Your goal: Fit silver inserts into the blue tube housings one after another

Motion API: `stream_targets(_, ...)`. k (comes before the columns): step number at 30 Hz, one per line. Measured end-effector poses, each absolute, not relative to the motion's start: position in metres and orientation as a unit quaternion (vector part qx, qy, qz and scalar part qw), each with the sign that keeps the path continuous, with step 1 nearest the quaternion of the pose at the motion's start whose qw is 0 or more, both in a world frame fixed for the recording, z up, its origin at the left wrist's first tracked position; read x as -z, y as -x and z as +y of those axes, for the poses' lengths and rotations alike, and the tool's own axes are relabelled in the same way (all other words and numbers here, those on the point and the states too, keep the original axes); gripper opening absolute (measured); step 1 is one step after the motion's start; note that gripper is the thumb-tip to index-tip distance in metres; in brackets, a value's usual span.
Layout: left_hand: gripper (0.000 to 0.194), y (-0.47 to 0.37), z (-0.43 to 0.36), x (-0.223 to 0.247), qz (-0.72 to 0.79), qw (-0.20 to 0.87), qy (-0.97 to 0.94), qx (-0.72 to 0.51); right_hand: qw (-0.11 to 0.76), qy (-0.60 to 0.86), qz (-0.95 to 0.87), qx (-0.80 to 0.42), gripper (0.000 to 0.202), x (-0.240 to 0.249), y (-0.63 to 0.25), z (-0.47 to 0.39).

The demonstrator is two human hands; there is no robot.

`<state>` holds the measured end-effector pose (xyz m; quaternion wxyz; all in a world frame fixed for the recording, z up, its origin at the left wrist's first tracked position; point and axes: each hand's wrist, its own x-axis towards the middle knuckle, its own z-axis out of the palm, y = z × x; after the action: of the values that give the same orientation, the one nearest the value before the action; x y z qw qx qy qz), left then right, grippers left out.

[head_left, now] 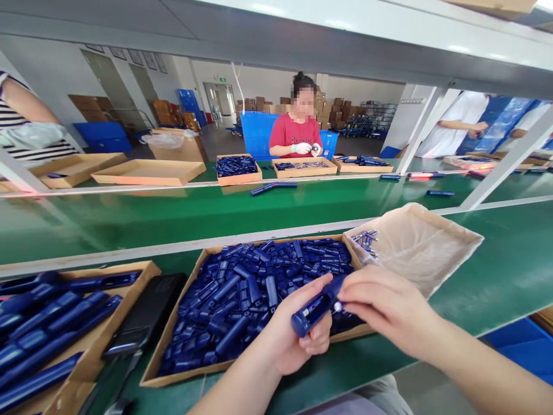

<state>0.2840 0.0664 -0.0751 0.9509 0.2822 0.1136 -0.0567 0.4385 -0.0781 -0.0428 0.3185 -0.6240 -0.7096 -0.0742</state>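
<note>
My left hand (298,331) is wrapped round a dark blue tube-shaped housing (311,313), which is tilted and has an opening in its side. My right hand (384,300) pinches at the housing's upper end, beside a small whitish part (337,306); whatever lies between its fingertips is too small to name. Behind both hands stands a cardboard tray (166,351) heaped with small blue plastic pieces (254,282). To its right, a tray lined with clear plastic (425,242) has several thin metallic and blue parts (366,241) in its left corner.
A cardboard tray (144,274) of long blue housings and a black power bank (147,314) with a cable lie at left. Across the green belt (173,216), a person (298,132) in red works behind more trays. White posts and an overhead shelf frame the bench.
</note>
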Motion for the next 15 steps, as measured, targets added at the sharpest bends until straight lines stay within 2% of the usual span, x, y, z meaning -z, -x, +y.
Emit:
stream_targets(2,0.026,-0.284,0.067,0.074,0.117,0.952,-0.273,0.075,0.311,0.570,-0.748,0.136,0.017,0.041,-0.419,-0.072)
stream_targets(4,0.029,-0.285,0.067,0.074,0.125,0.955,-0.256,0.084,0.289,0.580,-0.741,0.175,0.019,0.047,-0.412,-0.067)
stream_targets(10,0.024,-0.288,0.062,0.076,0.197,0.951,-0.233,0.057,0.328,0.610,-0.700,0.175,0.026,0.064,-0.403,-0.068)
stream_targets(15,0.027,-0.288,0.061,0.074,0.203,0.950,-0.232,0.048,0.295,0.637,-0.682,0.207,0.032,0.064,-0.384,-0.073)
